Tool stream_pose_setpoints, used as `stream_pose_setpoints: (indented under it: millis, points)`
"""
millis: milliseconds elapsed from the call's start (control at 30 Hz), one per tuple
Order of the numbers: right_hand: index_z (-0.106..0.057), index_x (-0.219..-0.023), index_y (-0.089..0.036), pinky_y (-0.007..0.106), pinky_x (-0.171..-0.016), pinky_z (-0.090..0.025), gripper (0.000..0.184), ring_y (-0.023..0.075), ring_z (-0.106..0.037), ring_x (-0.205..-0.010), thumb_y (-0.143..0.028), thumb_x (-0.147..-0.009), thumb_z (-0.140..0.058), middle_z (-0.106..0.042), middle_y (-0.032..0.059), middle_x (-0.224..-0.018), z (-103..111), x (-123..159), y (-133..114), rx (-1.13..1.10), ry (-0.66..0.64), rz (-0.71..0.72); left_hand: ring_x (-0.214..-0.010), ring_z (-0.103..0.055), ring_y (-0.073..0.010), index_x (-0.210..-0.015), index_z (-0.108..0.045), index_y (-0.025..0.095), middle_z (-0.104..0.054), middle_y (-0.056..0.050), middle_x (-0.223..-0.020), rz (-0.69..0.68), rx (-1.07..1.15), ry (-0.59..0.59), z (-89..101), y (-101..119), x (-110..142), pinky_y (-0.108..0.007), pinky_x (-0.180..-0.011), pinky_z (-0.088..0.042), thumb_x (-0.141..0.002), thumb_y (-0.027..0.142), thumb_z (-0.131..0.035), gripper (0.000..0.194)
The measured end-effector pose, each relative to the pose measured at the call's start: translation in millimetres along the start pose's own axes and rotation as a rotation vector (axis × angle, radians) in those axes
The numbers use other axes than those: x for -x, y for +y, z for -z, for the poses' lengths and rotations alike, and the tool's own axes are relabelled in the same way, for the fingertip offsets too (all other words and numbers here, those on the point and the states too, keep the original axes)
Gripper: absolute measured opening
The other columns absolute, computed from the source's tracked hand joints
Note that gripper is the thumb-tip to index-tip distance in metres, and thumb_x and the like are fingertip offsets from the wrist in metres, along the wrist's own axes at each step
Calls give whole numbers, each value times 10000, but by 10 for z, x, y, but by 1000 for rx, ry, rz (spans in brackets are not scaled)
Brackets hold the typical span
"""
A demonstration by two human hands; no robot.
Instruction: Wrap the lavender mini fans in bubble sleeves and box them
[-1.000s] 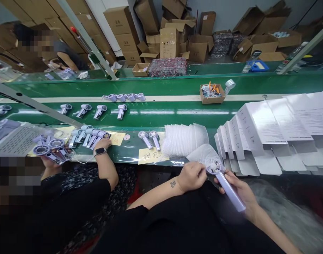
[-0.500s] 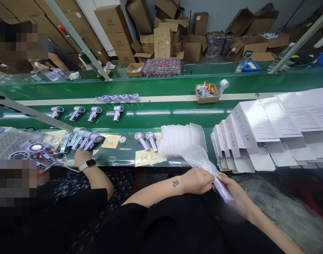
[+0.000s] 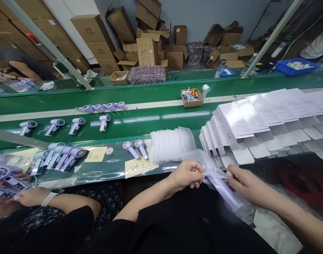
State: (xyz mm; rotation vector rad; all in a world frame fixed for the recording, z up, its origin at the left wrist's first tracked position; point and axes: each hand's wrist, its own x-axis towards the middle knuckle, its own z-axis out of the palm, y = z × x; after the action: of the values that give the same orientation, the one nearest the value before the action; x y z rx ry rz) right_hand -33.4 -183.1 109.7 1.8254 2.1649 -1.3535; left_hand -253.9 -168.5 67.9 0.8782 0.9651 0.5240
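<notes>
A lilac handheld fan slants across my lap, its handle partly out of a clear bubble bag. My left hand is closed, pinching the near side of the bag. On the other side, my right hand grips the bag's edge between thumb and fingers. The fan's head is hidden under the plastic. Just beyond my hands stands a row of bubble bags on the green bench. Two lilac fans lie to their left, beside a yellow note with handwriting.
Open white boxes stand in rows at the right. Across the bench sit a small carton of parts and several fans. A co-worker's hand is among fans at the left. Metal posts rise from the bench.
My hands have moved apart, pulling at the bag's mouth around the fan. My view has shifted right. The co-worker's arm has drawn back from the pile of fans.
</notes>
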Motion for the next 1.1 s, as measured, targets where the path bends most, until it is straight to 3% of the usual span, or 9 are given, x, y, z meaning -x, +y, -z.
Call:
stream_pose_setpoints:
  millis: [167, 400, 500, 600, 667, 767, 900, 1000, 1100]
  points:
    - [-388, -686, -215, 238, -491, -346, 210, 123, -491, -540, -336, -854, -424, -544, -16, -604, 70, 8, -156, -27, -132, 56, -368, -475, -73, -697, -547, 138, -478, 65, -415, -10, -264, -11, -22, 65, -18, -134, -336, -334, -593, 100, -551, 111]
    - [-390, -735, -216, 233, -474, -405, 233, 112, -506, -498, -390, -850, -493, -518, -42, -568, 340, 43, -219, -321, -233, 46, -370, -453, -67, -727, -540, 137, -518, 33, -485, -104, -17, 19, 190, 257, 122, -159, -358, -315, -632, 186, -577, 113]
    - [-403, -745, -204, 233, -483, -412, 245, 97, -505, -491, -400, -860, -494, -531, -32, -590, 368, -3, -311, -429, -249, 112, -584, -557, -110, -1038, -561, 144, -610, -39, -754, -354, -100, 36, 407, 364, 278, -206, -504, -427, -661, 300, -679, 425]
    - [-394, -764, -201, 230, -486, -410, 237, 95, -518, -489, -391, -869, -489, -538, -33, -581, 263, -97, -513, -520, -290, 241, -1050, -510, -243, -1319, -385, 224, -474, -117, -1247, -601, -338, 27, 476, 312, 317, -313, -830, -449, -439, 346, -852, 1003]
    - [-390, -795, -203, 238, -492, -425, 199, 108, -542, -498, -370, -887, -447, -551, -29, -580, 198, -146, -666, -472, -349, 308, -1118, -459, -277, -1271, -441, 217, -452, -109, -1269, -643, -411, -10, 398, 177, 243, -356, -917, -401, -432, 374, -854, 948]
    - [-471, -896, -200, 328, -628, -490, 129, 181, -619, -707, -325, -873, -450, -634, 45, -775, 280, -174, -749, -23, -322, 479, -854, -551, -183, -993, -566, 164, -576, -52, -945, -612, -337, 62, 256, -59, 99, -286, -772, -444, -638, 368, -745, 447]
    - [-571, -1083, -256, 627, -918, -308, 521, 428, -373, -1211, -152, -593, -715, -430, 142, -1358, 683, -334, -423, 875, 159, 682, -592, -500, -90, -838, -517, 160, -535, 17, -696, -581, -51, 315, 382, -180, 79, -192, -542, -400, -725, 342, -677, 268]
    - [-648, -849, -222, 658, -980, -197, 341, 428, -311, -1262, -37, -562, -668, -504, 120, -1294, 951, -612, -167, 1289, 269, 774, -483, -471, -74, -828, -484, 170, -509, 46, -604, -554, 241, 460, 650, -128, 168, -172, -433, -361, -722, 350, -676, 284]
    - [-622, -747, -193, 513, -923, -367, 169, 296, -513, -1085, -38, -712, -561, -646, 88, -973, 1183, -812, -234, 1444, 135, 908, -442, -468, -82, -827, -485, 172, -496, 57, -570, -531, 414, 531, 898, -87, 269, -164, -355, -330, -691, 351, -693, 307]
